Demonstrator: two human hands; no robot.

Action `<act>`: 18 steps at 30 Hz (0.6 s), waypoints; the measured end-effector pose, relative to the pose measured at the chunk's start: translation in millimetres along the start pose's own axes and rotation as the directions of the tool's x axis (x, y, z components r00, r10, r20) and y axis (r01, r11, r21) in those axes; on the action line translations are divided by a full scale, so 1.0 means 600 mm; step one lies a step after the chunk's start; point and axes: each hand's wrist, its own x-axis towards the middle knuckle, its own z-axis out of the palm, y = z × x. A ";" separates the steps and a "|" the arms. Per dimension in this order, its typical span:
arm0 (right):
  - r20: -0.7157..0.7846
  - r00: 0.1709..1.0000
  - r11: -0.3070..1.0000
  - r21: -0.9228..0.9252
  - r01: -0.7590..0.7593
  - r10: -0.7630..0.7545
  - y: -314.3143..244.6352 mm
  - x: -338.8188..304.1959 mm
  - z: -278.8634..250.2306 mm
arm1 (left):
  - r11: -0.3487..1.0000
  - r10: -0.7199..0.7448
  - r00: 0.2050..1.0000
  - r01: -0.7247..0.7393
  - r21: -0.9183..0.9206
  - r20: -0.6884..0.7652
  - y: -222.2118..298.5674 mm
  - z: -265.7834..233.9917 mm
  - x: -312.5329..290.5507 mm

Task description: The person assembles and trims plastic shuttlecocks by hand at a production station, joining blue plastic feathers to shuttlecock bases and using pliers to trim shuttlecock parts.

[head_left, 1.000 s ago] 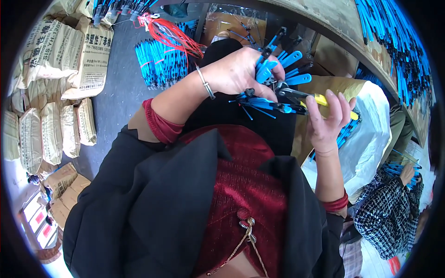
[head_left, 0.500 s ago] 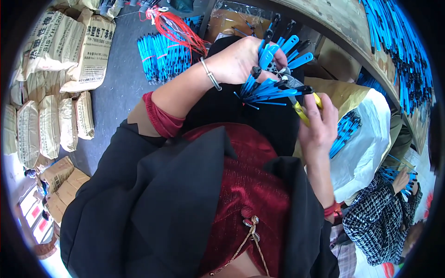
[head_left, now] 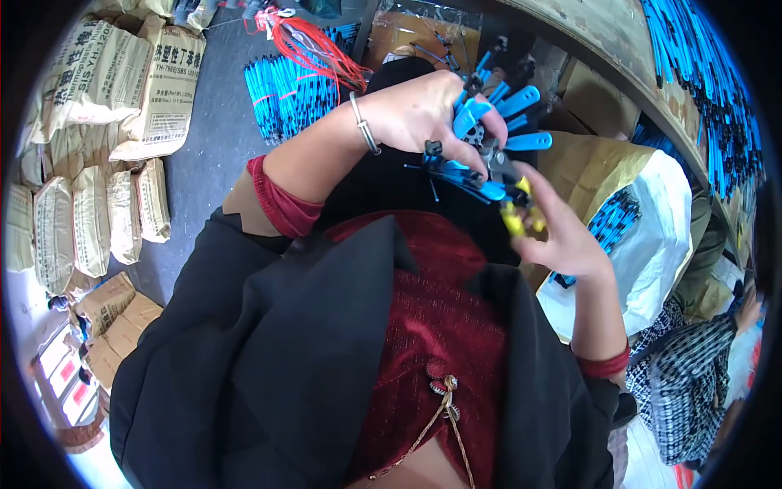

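Observation:
My left hand (head_left: 415,114) is closed around a cluster of blue plastic pieces (head_left: 519,101) with black ends. They fan out from between the fingers on several sides, around a dark patterned middle part that the fingers partly cover. In my right hand (head_left: 570,236) is a pair of pliers (head_left: 515,218) with yellow handles and a grey metal head. The head lies close by my left fingertips, among the blue pieces. Whether its jaws grip anything cannot be made out. My right fingers look slightly blurred around the handles.
Bundled blue sticks (head_left: 281,98) lie left of my hands, with red cords (head_left: 309,49) above them. Paper sacks (head_left: 167,94) line the left. A white-lined sack (head_left: 656,232) holding blue sticks (head_left: 612,218) stands right. More blue sticks (head_left: 705,77) cover a wooden bench (head_left: 586,33). A co-worker (head_left: 684,379) sits lower right.
My right hand and forearm have swung right, and the pliers have turned in its grip. The cluster in my left hand has turned, its pieces pointing differently. The co-worker has shifted right.

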 end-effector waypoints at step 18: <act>-0.126 0.983 0.991 -0.009 0.132 -0.132 -0.010 -0.012 -0.007 | 0.989 0.140 0.989 -0.137 0.054 -0.053 -0.014 -0.007 -0.022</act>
